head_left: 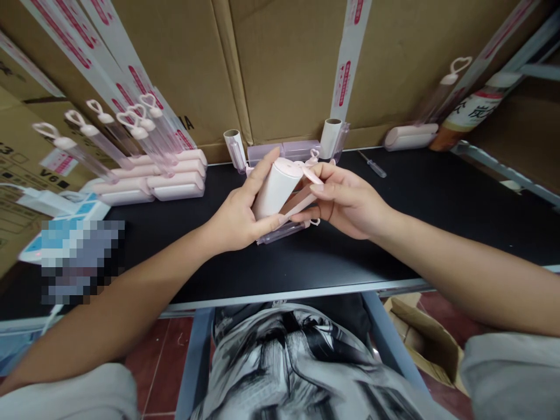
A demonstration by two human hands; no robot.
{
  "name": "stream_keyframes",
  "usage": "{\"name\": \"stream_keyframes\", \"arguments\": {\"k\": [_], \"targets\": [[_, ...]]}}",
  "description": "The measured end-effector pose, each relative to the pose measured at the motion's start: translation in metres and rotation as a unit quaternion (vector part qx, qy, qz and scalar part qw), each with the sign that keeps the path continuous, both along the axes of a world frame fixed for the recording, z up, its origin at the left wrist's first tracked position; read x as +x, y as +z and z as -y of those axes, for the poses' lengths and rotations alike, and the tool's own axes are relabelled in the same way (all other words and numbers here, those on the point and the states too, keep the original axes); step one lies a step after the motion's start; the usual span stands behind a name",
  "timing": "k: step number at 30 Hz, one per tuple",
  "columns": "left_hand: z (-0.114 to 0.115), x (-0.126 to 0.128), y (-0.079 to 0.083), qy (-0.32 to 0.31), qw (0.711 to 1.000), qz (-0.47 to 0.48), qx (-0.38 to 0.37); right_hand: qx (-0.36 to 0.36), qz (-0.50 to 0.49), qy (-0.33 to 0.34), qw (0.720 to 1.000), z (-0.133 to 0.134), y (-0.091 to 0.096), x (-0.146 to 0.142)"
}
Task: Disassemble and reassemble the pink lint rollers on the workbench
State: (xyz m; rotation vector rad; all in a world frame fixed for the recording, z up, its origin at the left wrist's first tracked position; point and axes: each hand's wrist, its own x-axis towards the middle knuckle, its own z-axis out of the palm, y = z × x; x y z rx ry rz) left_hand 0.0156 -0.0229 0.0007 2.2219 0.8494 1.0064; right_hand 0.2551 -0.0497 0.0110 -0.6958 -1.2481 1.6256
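Observation:
Over the black table, my left hand is wrapped round a lint roller with a white sticky roll and a pink end. My right hand pinches a small rounded pink part at the roller's right side. A pink strip of the roller body runs between both hands; how it joins the roll is partly hidden by the fingers. Below the hands lies a clear purplish plastic cover. Behind them stand two white paper rolls and more translucent covers.
Several pink lint rollers with heart-shaped loops stand at the left, near a power strip and a blurred-out object. A screwdriver lies behind my right hand. A single roller and a bottle are at the right, before cardboard boxes.

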Motion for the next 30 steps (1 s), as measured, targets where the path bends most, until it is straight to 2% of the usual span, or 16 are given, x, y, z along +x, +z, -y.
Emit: {"name": "stream_keyframes", "arguments": {"k": [5, 10, 16, 21, 24, 27, 30], "targets": [[-0.006, -0.007, 0.000, -0.029, 0.983, -0.105, 0.150, -0.020, -0.001, 0.014, 1.000, 0.000, -0.003, -0.001], [-0.011, -0.009, -0.007, -0.042, 0.960, -0.173, 0.217, -0.016, 0.051, 0.011, 0.999, -0.006, -0.010, -0.002], [-0.013, -0.009, -0.005, -0.032, 0.935, -0.199, 0.293, 0.072, 0.113, -0.027, 0.991, -0.009, -0.013, -0.001], [-0.016, -0.010, 0.001, -0.016, 0.900, -0.186, 0.395, 0.173, 0.116, -0.061, 0.976, -0.012, -0.015, 0.002], [-0.015, -0.010, 0.002, -0.016, 0.883, -0.168, 0.437, 0.296, 0.132, -0.095, 0.941, -0.012, -0.017, 0.005], [-0.011, -0.010, 0.001, 0.007, 0.886, -0.147, 0.439, 0.436, 0.194, -0.142, 0.867, -0.009, -0.017, 0.007], [-0.004, -0.007, 0.000, 0.052, 0.903, -0.131, 0.405, 0.527, 0.218, -0.170, 0.803, -0.008, -0.018, 0.008]]}}
